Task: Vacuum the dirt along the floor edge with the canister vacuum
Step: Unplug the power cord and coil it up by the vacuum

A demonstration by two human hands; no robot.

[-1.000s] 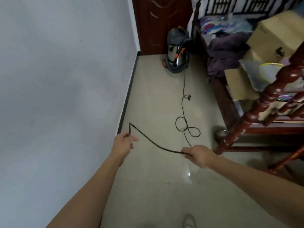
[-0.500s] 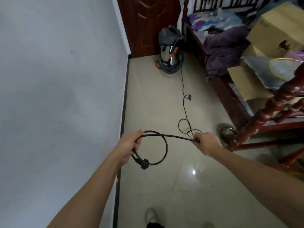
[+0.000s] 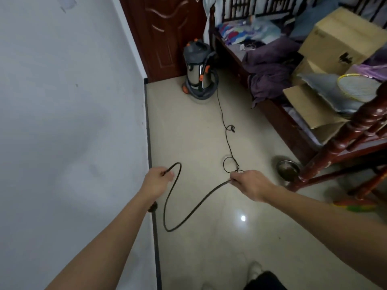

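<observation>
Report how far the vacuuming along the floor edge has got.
Done: no vacuuming shows; the vacuum stands by the door, out of both hands. In hand: the left hand and right hand each grip the power cord, a loop hanging between them. Left: probably plugging in, then running the vacuum along the floor edge.

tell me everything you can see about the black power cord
The black power cord is thin, round and flexible, rubber-looking. It runs from the canister vacuum across the glossy floor with small kinks and loops, up to the right hand, sags in a slack loop, then rises to the left hand. Both hands grip it.
</observation>
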